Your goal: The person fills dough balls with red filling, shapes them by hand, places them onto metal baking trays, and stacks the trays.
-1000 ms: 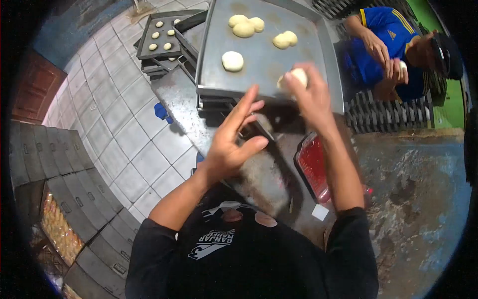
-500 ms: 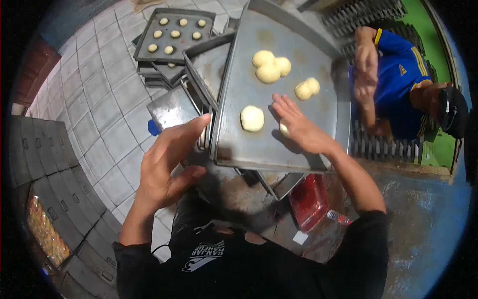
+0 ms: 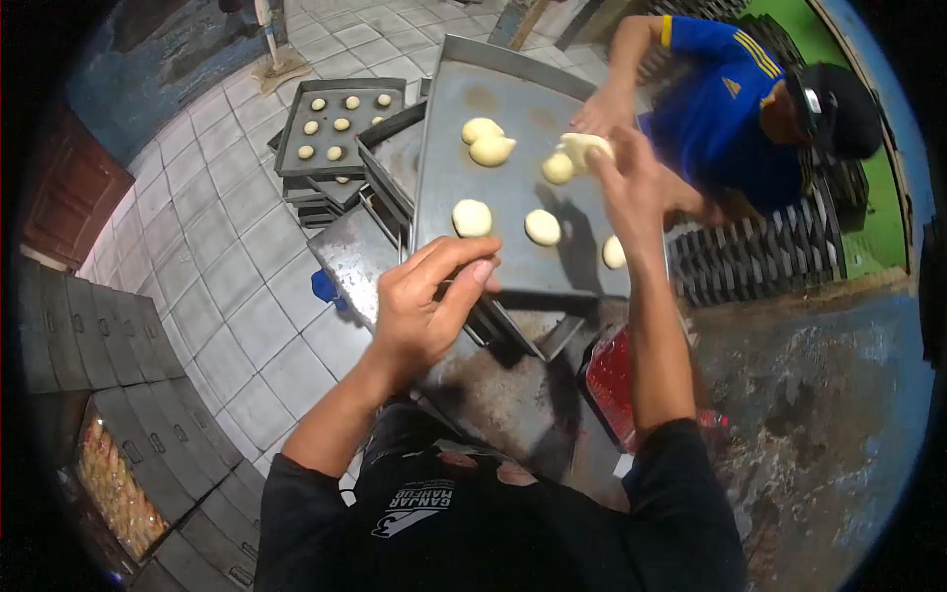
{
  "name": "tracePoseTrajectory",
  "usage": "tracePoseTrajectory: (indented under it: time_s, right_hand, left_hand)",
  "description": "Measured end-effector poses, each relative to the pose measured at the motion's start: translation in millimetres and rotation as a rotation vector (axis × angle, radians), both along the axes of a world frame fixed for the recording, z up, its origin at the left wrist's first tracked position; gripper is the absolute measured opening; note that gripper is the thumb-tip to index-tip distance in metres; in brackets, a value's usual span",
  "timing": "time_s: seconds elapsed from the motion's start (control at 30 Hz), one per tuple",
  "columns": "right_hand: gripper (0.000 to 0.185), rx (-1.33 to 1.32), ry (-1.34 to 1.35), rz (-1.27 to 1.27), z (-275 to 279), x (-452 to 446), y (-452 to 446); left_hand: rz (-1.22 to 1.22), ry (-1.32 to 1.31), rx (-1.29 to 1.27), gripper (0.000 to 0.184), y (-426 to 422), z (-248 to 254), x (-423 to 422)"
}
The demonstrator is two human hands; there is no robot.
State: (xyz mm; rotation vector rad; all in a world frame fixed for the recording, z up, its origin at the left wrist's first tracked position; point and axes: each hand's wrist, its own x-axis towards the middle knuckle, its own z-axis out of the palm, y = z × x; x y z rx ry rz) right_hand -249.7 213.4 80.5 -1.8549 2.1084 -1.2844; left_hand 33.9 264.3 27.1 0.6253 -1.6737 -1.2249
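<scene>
My right hand (image 3: 636,183) is above the right part of a large metal baking tray (image 3: 513,94), its thumb and fingers closed on a pale dough piece (image 3: 584,147). Just below that piece is a small dough ball (image 3: 557,169); I cannot tell whether they touch. Two dough balls (image 3: 488,143) press together on the tray. Nearer me lie a round piece (image 3: 472,218), a flattish piece (image 3: 542,228) and one more piece (image 3: 614,253), partly hidden by my right forearm. My left hand (image 3: 429,301) hovers at the tray's near left edge, fingers curled towards the thumb, with nothing visible in them.
A co-worker in a blue shirt (image 3: 715,99) is at the right, one hand by the tray's rim. Behind left, a smaller tray (image 3: 326,118) of dough balls sits on stacked trays. A red container (image 3: 612,385) lies below. Grey metal boxes (image 3: 148,424) stand at the left.
My right hand has left the near part of the tray and grips dough farther back. The cluster of three balls is now two. My left hand has moved right and its fingers have closed.
</scene>
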Motion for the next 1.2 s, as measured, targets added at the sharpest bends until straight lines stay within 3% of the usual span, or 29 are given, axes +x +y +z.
tracePoseTrajectory:
  time_s: [0.07,0.13,0.2,0.33,0.37,0.4,0.47,0.5,0.57,0.67,0.73,0.8,0.87,0.93,0.97,1.0,1.07,1.1,1.13,1.2]
  right_hand:
    - [0.046,-0.185,-0.141,-0.010,-3.1,13.6,69.8]
    - [0.034,-0.145,0.020,0.026,-17.4,42.1,146.1]
    - [0.026,-0.159,0.091,0.071,-27.5,64.3,212.9]
    - [0.027,-0.112,-0.141,-0.151,-64.3,64.7,333.4]
    - [0.027,-0.125,-0.153,-0.208,-79.3,61.5,365.3]
    - [0.025,-0.069,-0.458,-0.226,-98.2,56.2,397.3]
    - [0.023,0.024,-1.084,-0.214,-127.1,56.3,450.6]
    - [0.025,-0.158,-1.114,-0.270,-132.9,63.8,468.0]
    - [0.028,-0.216,-1.227,-0.246,-133.6,76.8,511.2]
    - [0.034,-0.218,-1.346,-0.133,-140.3,74.1,562.6]
    - [0.029,-0.342,-1.217,-0.367,-143.0,69.3,583.1]
    - [0.020,-0.360,-1.089,-0.479,-198.9,67.7,596.9]
    - [0.016,0.086,-0.551,-0.499,-238.9,80.1,610.8]
    - [0.013,0.139,-0.025,-0.188,-237.4,93.1,604.4]
    - [0.014,0.124,-0.042,-0.181,-228.4,87.3,600.3]
    - [0.014,0.119,-0.045,-0.180,-233.4,72.6,594.8]
    - [0.013,0.108,-0.686,-0.491,-257.9,26.5,584.4]
    - [0.014,0.174,-0.629,-0.595,-282.7,-4.7,584.3]
    - [0.017,0.305,-0.443,-0.664,-308.1,-31.8,585.2]
    - [0.021,0.423,-0.043,-0.791,-357.4,-60.9,581.9]
  left_hand:
    - [0.107,0.303,0.285,0.038,33.0,-5.9,-39.3]
    - [0.045,0.493,0.420,0.046,70.6,0.5,-80.1]
    - [-0.210,0.475,0.735,0.034,106.8,-7.9,-106.0]
    - [-0.291,0.397,0.794,0.036,199.2,-42.6,-143.2]
    - [-0.263,0.235,0.619,0.037,219.3,-63.8,-143.9]
    - [-0.232,0.088,0.426,0.037,241.4,-79.3,-147.1]
    - [-0.288,0.116,0.520,0.038,295.4,-87.6,-158.4]
    - [-0.354,0.108,0.638,0.037,319.2,-76.4,-157.9]
    - [-0.498,0.066,0.821,0.036,351.5,-83.5,-162.7]
    - [-0.616,0.064,0.626,0.040,385.1,-111.8,-156.3]
    - [-0.589,0.001,0.671,0.039,399.0,-147.0,-143.4]
    - [-0.519,-0.355,0.852,0.048,409.0,-196.6,-126.8]
    - [-0.712,-0.653,0.681,0.043,419.1,-226.3,-102.7]
    - [-0.846,-0.498,0.194,0.040,421.9,-278.8,-87.5]
    - [-0.784,-0.514,0.426,0.039,425.5,-278.1,-89.0]
    - [-0.781,-0.518,0.423,0.039,421.4,-261.4,-96.3]
    - [-0.766,-0.433,0.775,0.039,412.2,-216.6,-114.4]
    - [-0.751,-0.386,0.780,0.053,406.1,-217.5,-123.4]
    - [-0.751,-0.387,0.788,0.053,400.3,-212.3,-131.5]
    - [-0.749,-0.295,0.727,0.073,384.7,-193.0,-151.9]
